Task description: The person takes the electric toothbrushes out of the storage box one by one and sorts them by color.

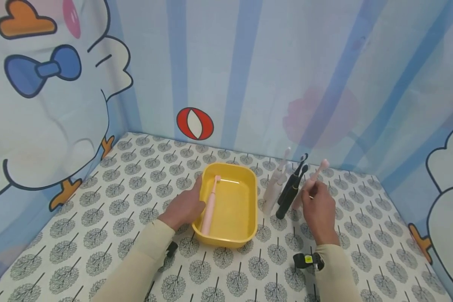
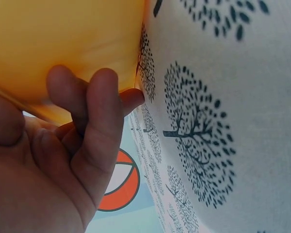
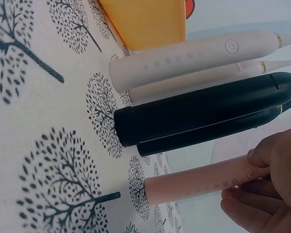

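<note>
My left hand (image 1: 185,205) holds the left rim of a yellow plastic tray (image 1: 237,209); the left wrist view shows fingers (image 2: 103,109) against its outer wall. A pink electric toothbrush (image 1: 209,209) lies lengthwise along the tray's left side. To the right of the tray, my right hand (image 1: 320,209) pinches the upper handle of another pink electric toothbrush (image 3: 199,183), its brush head up. That one stands nearly upright beside two black electric toothbrushes (image 3: 199,112) and two white ones (image 3: 184,60). Whether its base touches the cloth is hard to tell.
A white cloth (image 1: 136,251) printed with dark trees covers the table. Behind it hangs a blue striped curtain (image 1: 211,63) with cartoon prints, which also rises at both sides. Black straps (image 1: 307,261) carry the wrist cameras.
</note>
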`<state>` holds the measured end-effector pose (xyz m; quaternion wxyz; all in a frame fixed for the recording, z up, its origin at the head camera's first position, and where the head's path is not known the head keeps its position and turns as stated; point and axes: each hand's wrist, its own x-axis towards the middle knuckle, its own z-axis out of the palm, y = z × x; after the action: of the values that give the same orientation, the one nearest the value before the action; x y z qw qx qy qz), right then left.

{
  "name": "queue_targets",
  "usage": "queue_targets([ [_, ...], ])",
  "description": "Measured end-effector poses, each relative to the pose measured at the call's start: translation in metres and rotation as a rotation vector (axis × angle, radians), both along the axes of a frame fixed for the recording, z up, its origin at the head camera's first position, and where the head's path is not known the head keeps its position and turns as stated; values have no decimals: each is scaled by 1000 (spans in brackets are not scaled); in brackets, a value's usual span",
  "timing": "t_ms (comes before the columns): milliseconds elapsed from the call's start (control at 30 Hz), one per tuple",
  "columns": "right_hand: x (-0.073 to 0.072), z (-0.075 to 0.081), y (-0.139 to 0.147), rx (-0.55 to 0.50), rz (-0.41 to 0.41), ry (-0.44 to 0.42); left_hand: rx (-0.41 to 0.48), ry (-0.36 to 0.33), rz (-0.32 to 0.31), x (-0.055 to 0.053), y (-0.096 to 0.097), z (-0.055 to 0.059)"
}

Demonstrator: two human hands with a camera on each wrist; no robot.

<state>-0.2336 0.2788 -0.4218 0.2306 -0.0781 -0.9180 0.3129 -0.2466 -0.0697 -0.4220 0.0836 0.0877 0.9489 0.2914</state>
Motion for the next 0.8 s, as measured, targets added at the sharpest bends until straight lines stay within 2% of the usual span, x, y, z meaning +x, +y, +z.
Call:
queue_targets([
  [800,6,8,-2,-10,-38,-33,-14,3,-1,-1,0,-1],
])
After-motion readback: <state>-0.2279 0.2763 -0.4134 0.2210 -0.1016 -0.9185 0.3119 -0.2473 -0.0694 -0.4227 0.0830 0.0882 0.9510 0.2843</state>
